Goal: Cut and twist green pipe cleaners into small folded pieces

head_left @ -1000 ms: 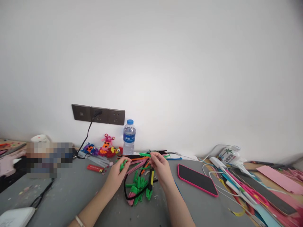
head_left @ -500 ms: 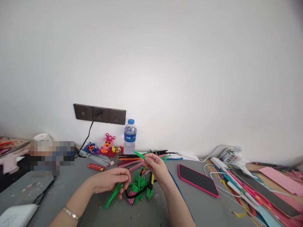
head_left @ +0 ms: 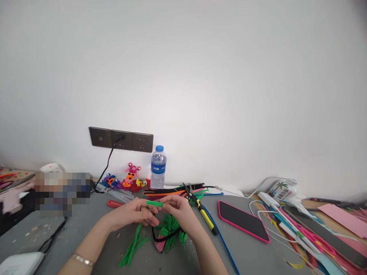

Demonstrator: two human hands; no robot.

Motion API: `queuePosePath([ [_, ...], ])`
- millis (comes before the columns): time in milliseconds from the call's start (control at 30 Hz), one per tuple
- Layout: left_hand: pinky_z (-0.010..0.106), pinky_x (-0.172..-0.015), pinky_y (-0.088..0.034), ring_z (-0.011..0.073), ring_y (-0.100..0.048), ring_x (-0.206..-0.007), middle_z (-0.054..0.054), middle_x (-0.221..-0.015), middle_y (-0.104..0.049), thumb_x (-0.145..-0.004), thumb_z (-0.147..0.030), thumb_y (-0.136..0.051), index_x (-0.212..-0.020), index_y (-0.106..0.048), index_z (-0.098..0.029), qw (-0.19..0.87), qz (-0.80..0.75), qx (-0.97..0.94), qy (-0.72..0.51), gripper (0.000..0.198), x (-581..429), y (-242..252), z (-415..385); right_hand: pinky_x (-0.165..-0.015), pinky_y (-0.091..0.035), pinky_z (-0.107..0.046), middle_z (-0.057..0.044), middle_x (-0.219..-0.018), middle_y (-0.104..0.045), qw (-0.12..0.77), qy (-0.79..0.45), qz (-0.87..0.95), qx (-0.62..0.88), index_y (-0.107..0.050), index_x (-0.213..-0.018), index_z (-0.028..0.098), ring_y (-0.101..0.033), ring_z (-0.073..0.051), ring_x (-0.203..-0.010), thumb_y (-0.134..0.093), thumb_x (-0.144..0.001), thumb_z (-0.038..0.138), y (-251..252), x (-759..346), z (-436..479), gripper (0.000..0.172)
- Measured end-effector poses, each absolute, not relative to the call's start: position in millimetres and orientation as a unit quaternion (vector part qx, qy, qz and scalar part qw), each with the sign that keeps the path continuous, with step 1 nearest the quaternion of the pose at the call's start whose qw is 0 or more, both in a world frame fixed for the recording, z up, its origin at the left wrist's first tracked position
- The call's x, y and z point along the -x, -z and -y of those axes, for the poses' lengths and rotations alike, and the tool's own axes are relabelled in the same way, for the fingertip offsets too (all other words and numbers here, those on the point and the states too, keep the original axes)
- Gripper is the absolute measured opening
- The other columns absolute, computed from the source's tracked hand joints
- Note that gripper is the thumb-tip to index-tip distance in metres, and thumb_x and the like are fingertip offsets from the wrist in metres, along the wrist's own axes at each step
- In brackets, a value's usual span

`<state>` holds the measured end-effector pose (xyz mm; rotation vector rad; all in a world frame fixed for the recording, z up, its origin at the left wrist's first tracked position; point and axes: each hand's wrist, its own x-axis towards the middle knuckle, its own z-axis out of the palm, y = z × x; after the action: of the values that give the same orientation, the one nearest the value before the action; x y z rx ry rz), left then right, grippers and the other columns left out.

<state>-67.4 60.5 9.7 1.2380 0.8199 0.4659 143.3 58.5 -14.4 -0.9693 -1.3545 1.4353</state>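
At the far left a white flat device (head_left: 17, 263) lies on the grey desk (head_left: 83, 225), below a dark row of 3 wall sockets (head_left: 120, 139). A small red flat box (head_left: 114, 203) sits just left of the left hand (head_left: 130, 214). That hand's fingers are closed narrowly on one end of a short green fuzzy pipe cleaner (head_left: 154, 203), held level above the desk. Below it, a loose bundle of long green pipe cleaners (head_left: 132, 247) lies slanted on the desk. A clear plastic water bottle with a blue cap (head_left: 158, 168) stands at the wall behind. The right hand (head_left: 180, 212) pinches the other end, its fingers seemingly closed, though the fingertips are small in view. Under it lies a heap of bent green pipe-cleaner pieces (head_left: 169, 231). Yellow-handled cutters (head_left: 202, 209) rest just right, then a pink-cased black phone (head_left: 243, 221).
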Motion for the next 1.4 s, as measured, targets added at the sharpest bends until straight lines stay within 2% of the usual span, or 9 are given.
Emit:
queuePosePath([
  [200, 0.032, -0.071, -0.052, 0.0247, -0.073, -0.086, 0.014, -0.101, -0.076, -0.084, -0.043, -0.063, -0.107, -0.062, -0.018, 0.759, -0.339, -0.538, -0.140, 0.035, 69, -3, -63, -0.070, -0.050, -0.032, -0.004, -0.078, -0.074, 0.467, -0.569, 0.548, 0.398, -0.067, -0.080, 0.018, -0.069, -0.022, -0.077, -0.071, -0.072, 0.036, 13, -142, -58, 0.020],
  [333, 0.035, -0.080, -0.050, 0.0222, -0.071, -0.083, 0.012, -0.095, -0.077, -0.081, -0.041, -0.068, -0.107, -0.064, -0.016, 0.731, -0.359, -0.538, -0.218, 0.036, 66, -9, -63, -0.066, -0.050, -0.030, -0.003, -0.070, -0.072, 0.459, -0.573, 0.555, 0.390, -0.063, -0.078, 0.019, -0.068, -0.019, -0.070, -0.070, -0.073, 0.036, 13, -140, -57, 0.020],
  [567, 0.029, -0.071, -0.049, 0.0179, -0.065, -0.073, 0.005, -0.080, -0.072, -0.079, -0.041, -0.069, -0.090, -0.063, -0.016, 0.649, -0.375, -0.561, -0.351, 0.028, 52, -2, -67, -0.058, -0.047, -0.026, 0.000, -0.064, -0.068, 0.444, -0.599, 0.550, 0.376, -0.058, -0.078, 0.019, -0.064, -0.016, -0.062, -0.070, -0.075, 0.043, 7, -136, -52, 0.027],
  [767, 0.028, -0.070, -0.049, 0.0188, -0.063, -0.075, 0.002, -0.076, -0.068, -0.077, -0.045, -0.068, -0.078, -0.061, -0.018, 0.584, -0.409, -0.602, -0.359, 0.027, 50, -6, -65, -0.059, -0.046, -0.026, 0.000, -0.066, -0.064, 0.438, -0.577, 0.568, 0.390, -0.056, -0.077, 0.020, -0.061, -0.016, -0.065, -0.068, -0.075, 0.048, 8, -137, -53, 0.030],
  [900, 0.028, -0.071, -0.049, 0.0185, -0.064, -0.079, 0.006, -0.091, -0.072, -0.080, -0.043, -0.065, -0.080, -0.062, -0.018, 0.599, -0.384, -0.636, -0.299, 0.025, 58, -12, -65, -0.058, -0.042, -0.026, 0.002, -0.066, -0.059, 0.482, -0.523, 0.561, 0.424, -0.056, -0.073, 0.020, -0.055, -0.015, -0.060, -0.067, -0.075, 0.051, 8, -148, -60, 0.033],
  [1033, 0.023, -0.055, -0.045, 0.0141, -0.062, -0.057, -0.001, -0.062, -0.068, -0.079, -0.040, -0.067, -0.078, -0.059, -0.018, 0.639, -0.373, -0.641, -0.206, 0.023, 66, -10, -66, -0.054, -0.038, -0.025, 0.004, -0.060, -0.050, 0.517, -0.526, 0.518, 0.433, -0.057, -0.070, 0.019, -0.047, -0.012, -0.055, -0.071, -0.070, 0.054, 3, -162, -64, 0.037],
  [1233, 0.020, -0.044, -0.038, 0.0113, -0.057, -0.041, -0.001, -0.055, -0.070, -0.076, -0.037, -0.070, -0.084, -0.068, -0.017, 0.658, -0.372, -0.646, -0.111, 0.021, 69, -6, -65, -0.054, -0.036, -0.024, 0.004, -0.057, -0.049, 0.531, -0.547, 0.480, 0.435, -0.057, -0.068, 0.019, -0.044, -0.011, -0.053, -0.072, -0.068, 0.056, -2, -167, -62, 0.041],
  [1300, 0.020, -0.043, -0.036, 0.0111, -0.057, -0.039, 0.001, -0.056, -0.073, -0.076, -0.036, -0.070, -0.077, -0.071, -0.017, 0.660, -0.369, -0.646, -0.101, 0.019, 71, -8, -65, -0.055, -0.036, -0.024, 0.004, -0.058, -0.050, 0.524, -0.548, 0.484, 0.436, -0.057, -0.067, 0.018, -0.045, -0.011, -0.054, -0.072, -0.069, 0.056, -4, -164, -60, 0.040],
  [1400, 0.019, -0.042, -0.035, 0.0118, -0.063, -0.047, 0.004, -0.071, -0.078, -0.078, -0.036, -0.068, -0.071, -0.075, -0.018, 0.658, -0.359, -0.655, -0.096, 0.021, 76, -9, -66, -0.056, -0.037, -0.024, 0.002, -0.061, -0.053, 0.513, -0.550, 0.493, 0.438, -0.058, -0.068, 0.018, -0.047, -0.012, -0.056, -0.072, -0.070, 0.053, -6, -162, -58, 0.038],
])
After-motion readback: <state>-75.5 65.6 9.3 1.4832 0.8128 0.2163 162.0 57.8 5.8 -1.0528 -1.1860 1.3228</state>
